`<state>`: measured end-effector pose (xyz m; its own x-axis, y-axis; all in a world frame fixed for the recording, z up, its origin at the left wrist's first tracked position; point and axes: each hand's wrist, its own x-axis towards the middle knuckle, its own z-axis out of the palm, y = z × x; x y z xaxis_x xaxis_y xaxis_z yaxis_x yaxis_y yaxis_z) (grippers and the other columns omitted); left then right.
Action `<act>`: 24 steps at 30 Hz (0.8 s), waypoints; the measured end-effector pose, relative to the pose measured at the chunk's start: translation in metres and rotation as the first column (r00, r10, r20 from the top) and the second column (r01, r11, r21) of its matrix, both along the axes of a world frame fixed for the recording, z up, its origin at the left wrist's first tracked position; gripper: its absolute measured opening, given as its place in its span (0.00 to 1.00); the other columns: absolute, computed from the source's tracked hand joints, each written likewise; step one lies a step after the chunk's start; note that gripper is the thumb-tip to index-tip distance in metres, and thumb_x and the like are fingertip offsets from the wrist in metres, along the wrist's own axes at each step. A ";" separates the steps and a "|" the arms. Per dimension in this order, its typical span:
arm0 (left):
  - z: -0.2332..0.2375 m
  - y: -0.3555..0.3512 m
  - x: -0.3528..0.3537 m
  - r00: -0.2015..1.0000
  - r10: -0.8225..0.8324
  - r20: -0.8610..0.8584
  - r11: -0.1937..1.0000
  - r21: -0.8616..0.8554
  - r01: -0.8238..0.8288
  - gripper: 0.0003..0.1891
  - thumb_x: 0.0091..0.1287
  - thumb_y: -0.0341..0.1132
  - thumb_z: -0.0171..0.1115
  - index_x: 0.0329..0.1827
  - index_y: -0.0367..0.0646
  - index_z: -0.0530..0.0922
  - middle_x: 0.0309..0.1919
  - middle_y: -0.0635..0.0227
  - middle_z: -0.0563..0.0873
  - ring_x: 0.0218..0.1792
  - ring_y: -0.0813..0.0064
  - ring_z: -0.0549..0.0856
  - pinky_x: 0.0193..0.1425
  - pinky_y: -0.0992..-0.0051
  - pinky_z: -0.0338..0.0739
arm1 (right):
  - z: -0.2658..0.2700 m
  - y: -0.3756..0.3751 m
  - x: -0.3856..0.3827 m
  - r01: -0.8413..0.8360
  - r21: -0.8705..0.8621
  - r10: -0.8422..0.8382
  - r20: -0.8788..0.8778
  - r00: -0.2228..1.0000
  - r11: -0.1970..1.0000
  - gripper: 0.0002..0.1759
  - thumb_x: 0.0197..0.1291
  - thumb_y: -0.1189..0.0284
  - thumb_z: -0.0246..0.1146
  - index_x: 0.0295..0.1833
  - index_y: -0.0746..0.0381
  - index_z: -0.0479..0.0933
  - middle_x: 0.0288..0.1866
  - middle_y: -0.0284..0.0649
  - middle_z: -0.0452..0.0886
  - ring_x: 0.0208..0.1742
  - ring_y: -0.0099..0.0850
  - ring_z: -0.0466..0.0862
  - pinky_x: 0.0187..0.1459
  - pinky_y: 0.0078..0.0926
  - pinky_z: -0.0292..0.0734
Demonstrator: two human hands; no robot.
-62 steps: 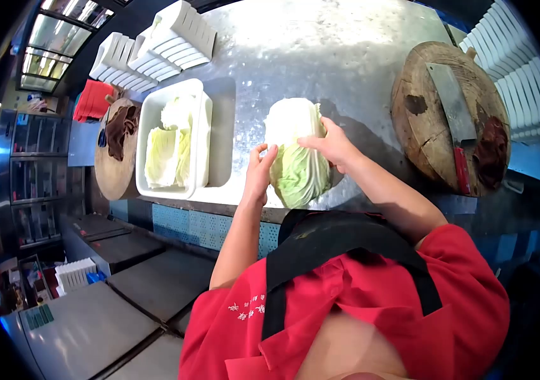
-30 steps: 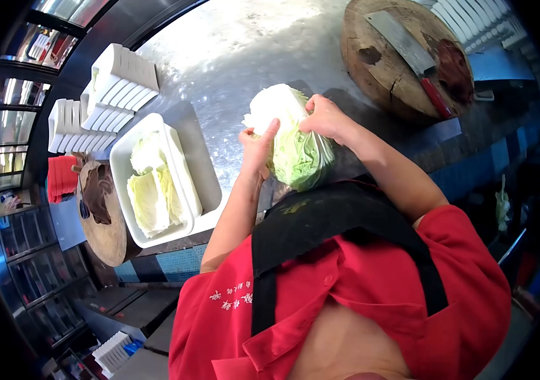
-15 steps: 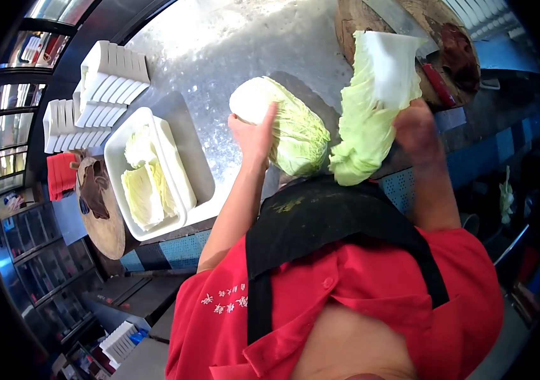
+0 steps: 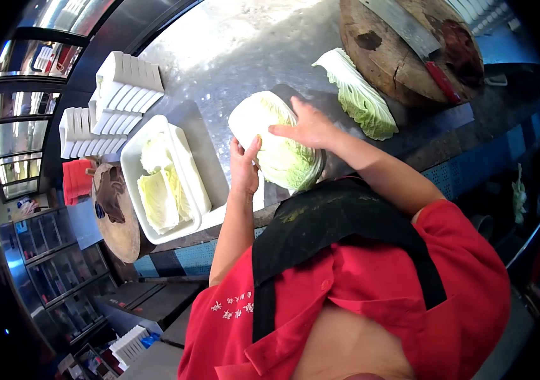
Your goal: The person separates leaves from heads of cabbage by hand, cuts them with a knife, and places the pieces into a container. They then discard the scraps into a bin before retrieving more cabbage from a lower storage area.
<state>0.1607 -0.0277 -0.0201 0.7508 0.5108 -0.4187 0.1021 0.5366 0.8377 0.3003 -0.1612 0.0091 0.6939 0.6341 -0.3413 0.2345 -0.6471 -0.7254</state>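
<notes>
A head of napa cabbage [image 4: 288,162], white at its base and pale green toward the leaf tips, stands between my hands close to the black apron. My left hand [image 4: 245,167] grips its left side, thumb on the white part. On the upper right, my right hand [image 4: 311,126] holds the same cabbage with its thumb across the leaves; some fingertips are hidden behind it. A loose cabbage leaf [image 4: 360,100] lies on the steel counter to the right. More pale leaves [image 4: 159,197] sit inside a white plastic tub [image 4: 198,183] at the left.
A round wooden chopping block [image 4: 377,54] bears a cleaver [image 4: 406,28] with a red handle [image 4: 442,81] and a dark cloth [image 4: 462,50]. White stacked baskets [image 4: 123,95], red containers [image 4: 77,182] and another wooden block [image 4: 118,237] stand at the left.
My right hand has let go of the loose leaf, which now lies on the counter by the chopping block. That hand has moved left onto the cabbage.
</notes>
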 end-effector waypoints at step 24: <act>0.014 0.016 -0.042 0.970 0.052 -0.236 0.992 0.121 -0.024 0.35 0.66 0.49 0.58 0.68 0.38 0.55 0.58 0.53 0.71 0.53 0.62 0.78 0.51 0.63 0.77 | -0.045 0.037 -0.040 0.274 0.210 -0.077 -0.647 0.759 0.938 0.32 0.57 0.66 0.66 0.62 0.69 0.63 0.51 0.45 0.75 0.47 0.31 0.78 0.47 0.27 0.76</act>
<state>0.1190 -0.0122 -0.0060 0.6157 0.5925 -0.5194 0.2879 0.4444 0.8483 0.2607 -0.1245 -0.0363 0.4986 0.6564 -0.5662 -0.4284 -0.3812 -0.8192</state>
